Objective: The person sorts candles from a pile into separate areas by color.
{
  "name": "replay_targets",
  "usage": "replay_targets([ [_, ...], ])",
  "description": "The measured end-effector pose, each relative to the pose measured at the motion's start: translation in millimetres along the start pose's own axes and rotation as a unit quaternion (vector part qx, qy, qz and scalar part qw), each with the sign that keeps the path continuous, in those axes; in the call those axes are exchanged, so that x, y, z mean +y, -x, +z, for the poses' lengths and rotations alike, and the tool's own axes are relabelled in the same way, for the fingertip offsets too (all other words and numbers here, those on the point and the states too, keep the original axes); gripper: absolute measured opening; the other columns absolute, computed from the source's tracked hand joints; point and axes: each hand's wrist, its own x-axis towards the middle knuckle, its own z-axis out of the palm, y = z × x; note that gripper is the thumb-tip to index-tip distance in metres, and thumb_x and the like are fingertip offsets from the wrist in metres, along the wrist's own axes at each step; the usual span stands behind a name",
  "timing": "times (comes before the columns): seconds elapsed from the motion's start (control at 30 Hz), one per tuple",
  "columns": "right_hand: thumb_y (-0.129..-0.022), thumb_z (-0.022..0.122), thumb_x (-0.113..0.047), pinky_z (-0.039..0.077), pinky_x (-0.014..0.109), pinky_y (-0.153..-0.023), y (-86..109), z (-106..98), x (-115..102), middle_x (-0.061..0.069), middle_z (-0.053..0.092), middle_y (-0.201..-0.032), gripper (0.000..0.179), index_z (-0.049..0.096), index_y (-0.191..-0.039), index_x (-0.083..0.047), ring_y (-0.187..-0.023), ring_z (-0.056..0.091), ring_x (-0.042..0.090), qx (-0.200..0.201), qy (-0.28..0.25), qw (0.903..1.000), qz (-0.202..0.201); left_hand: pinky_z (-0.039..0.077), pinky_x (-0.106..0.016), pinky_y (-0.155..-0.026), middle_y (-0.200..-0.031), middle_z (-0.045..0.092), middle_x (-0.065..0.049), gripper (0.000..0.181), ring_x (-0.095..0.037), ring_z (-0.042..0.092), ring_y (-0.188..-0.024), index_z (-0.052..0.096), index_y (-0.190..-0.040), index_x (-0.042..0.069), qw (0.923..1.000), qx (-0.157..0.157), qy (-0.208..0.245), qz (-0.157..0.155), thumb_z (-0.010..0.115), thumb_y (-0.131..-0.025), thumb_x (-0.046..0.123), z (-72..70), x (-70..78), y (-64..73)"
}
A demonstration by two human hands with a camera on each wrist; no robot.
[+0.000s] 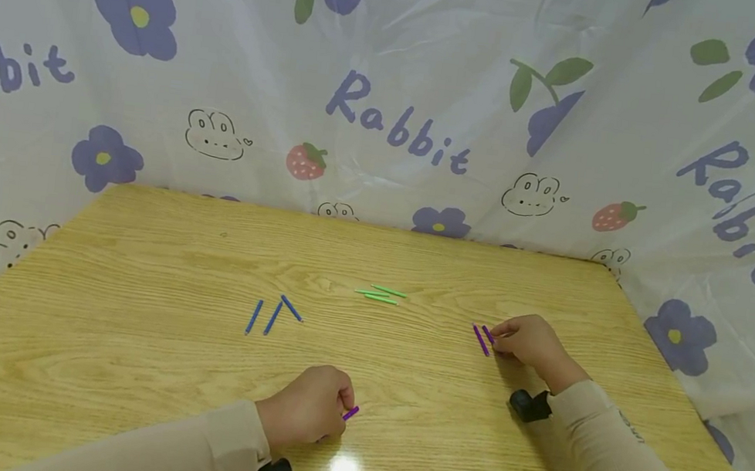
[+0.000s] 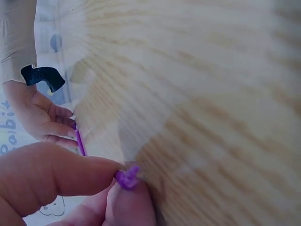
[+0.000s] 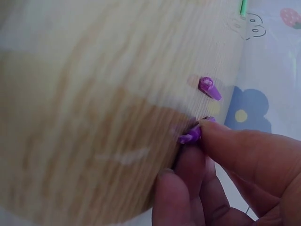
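Near the front middle of the table, my left hand pinches a short purple stick between thumb and fingers. Only its end sticks out past the fingertips. Further right, my right hand pinches a second purple stick at the table surface, thumb on one side and fingers on the other. A third purple stick lies flat just left of that hand, roughly parallel to the pinched one and apart from it in the right wrist view.
Three blue sticks lie left of centre, two of them meeting at their tops. Three green sticks lie close together at the middle back. The wooden table ends at a patterned white curtain.
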Motion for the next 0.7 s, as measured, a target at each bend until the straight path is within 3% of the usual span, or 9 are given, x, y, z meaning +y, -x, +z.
replay_targets([
  [0.27,-0.084,0.059,-0.008,0.047,0.028,-0.058,-3.0,1,1,0.003,0.065,-0.080,0.023,0.064,-0.105,0.001,-0.067,0.056,0.012,-0.002,-0.008,0.9998,0.016,0.035,-0.020,-0.043,-0.059,0.049,-0.002,0.019,-0.009,0.042,-0.045,0.056,-0.076,0.000,0.9999,0.000,0.010,-0.002,0.059,-0.065,-0.016,-0.2,-0.3,-3.0],
  [0.43,-0.084,0.059,-0.007,0.048,0.028,-0.059,-3.1,0,0,0.004,0.066,-0.081,0.023,0.064,-0.104,0.001,-0.068,0.058,0.011,-0.002,-0.007,0.9998,0.017,0.039,-0.024,-0.049,-0.067,0.050,-0.004,0.017,-0.012,0.045,-0.055,0.057,-0.081,-0.002,0.9991,-0.008,0.042,0.006,0.059,-0.068,-0.014,-3.0,0.2,-7.6],
  [0.7,-0.084,0.059,-0.006,0.048,0.027,-0.058,-1.0,0,-1,0.005,0.066,-0.082,0.023,0.063,-0.105,0.002,-0.067,0.059,0.010,-0.002,-0.006,0.9999,0.013,0.043,-0.026,-0.055,-0.075,0.053,-0.006,0.018,-0.015,0.049,-0.066,0.058,-0.085,-0.002,0.9972,0.029,0.067,0.018,0.060,-0.070,-0.010,-2.8,7.8,-20.4],
])
